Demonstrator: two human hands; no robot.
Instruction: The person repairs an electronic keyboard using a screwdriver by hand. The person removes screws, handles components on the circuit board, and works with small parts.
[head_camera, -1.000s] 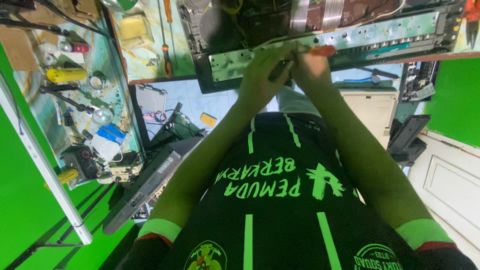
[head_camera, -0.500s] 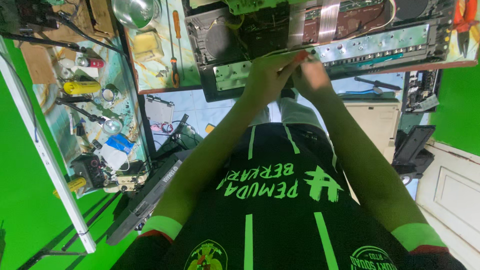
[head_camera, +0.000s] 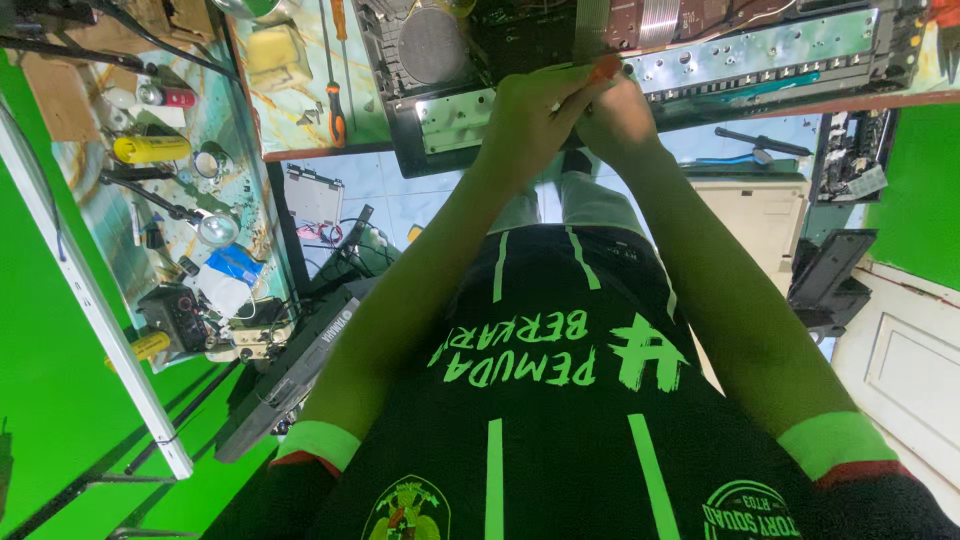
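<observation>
Screwdriver (head_camera: 603, 70), orange-handled, slim: my left hand (head_camera: 530, 115) and right hand (head_camera: 620, 122) clasped it together. Its long axis pointed into the perforated metal chassis (head_camera: 760, 60).

Perhaps a small blue packet (head_camera: 237, 263) on the left-hand shelf (head_camera: 262, 215).

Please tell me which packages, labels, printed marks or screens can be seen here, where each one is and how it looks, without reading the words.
Blue packet: left shelf, flat, blue with white paper beside it.
Yellow can: left shelf, lying down, cylinder with a dark cap.
Shirt print: on the person's black shirt, large green letters.
Round badges: lower shirt edge, green outlines.
No lit screen shows.
</observation>
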